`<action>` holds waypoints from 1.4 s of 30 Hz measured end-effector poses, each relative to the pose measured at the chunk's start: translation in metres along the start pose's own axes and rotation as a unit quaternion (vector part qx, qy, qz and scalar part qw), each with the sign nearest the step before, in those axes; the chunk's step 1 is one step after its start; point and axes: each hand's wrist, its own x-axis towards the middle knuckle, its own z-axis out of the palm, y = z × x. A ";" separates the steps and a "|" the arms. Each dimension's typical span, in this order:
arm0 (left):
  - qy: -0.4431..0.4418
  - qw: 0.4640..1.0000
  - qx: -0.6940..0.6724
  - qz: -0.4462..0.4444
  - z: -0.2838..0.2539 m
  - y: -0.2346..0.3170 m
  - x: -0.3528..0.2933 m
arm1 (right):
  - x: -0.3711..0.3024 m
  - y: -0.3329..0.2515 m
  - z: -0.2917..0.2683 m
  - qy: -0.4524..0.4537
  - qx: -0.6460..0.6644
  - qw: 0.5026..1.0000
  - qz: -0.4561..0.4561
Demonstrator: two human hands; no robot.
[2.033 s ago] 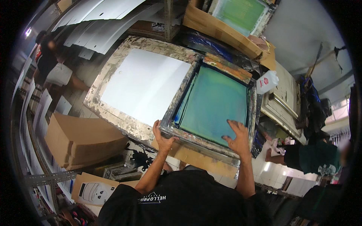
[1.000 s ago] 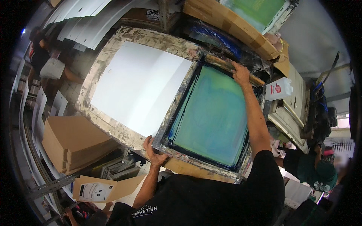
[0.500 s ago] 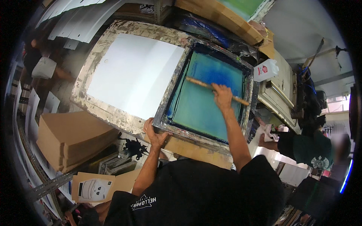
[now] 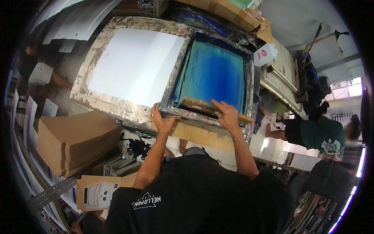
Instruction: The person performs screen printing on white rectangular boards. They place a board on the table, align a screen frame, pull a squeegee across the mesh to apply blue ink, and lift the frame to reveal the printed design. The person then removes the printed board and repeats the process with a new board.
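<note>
A wooden squeegee (image 4: pixel 196 104) lies across the near end of a screen-printing frame (image 4: pixel 173 84), and my right hand (image 4: pixel 228 117) is closed on its bar. Blue ink covers the mesh (image 4: pixel 220 72), deepest in the middle and greener toward the left, where faint outlines show. My left hand (image 4: pixel 163 121) grips the frame's near left corner, thumb along its front edge. Left of the frame, a large white sheet (image 4: pixel 134 64) rests flat on the paint-stained board (image 4: pixel 83 84). The squeegee's blade edge is hidden.
A white jug (image 4: pixel 265 54) stands right of the frame. Flattened brown cardboard (image 4: pixel 78 138) is stacked at the left, above a metal rack rail (image 4: pixel 54 193). White sheets hang at the upper left. A person in a green shirt (image 4: pixel 321 134) is at the right; another is far left.
My right hand has drawn the squeegee toward me from mid-screen to the near end. Deeper blue now spreads over the mesh behind it. My left hand keeps its grip on the corner.
</note>
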 end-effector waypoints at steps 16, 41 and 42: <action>0.000 0.999 0.042 -0.011 0.001 -0.002 0.003 | 0.016 0.017 0.061 -0.047 -0.121 0.991 0.009; -0.033 0.995 0.018 -0.090 -0.007 0.015 0.009 | 0.276 0.193 0.067 0.139 -0.187 0.972 -0.040; -0.030 0.995 0.014 -0.089 -0.007 0.014 0.007 | 0.291 0.201 0.067 0.156 -0.181 0.970 -0.054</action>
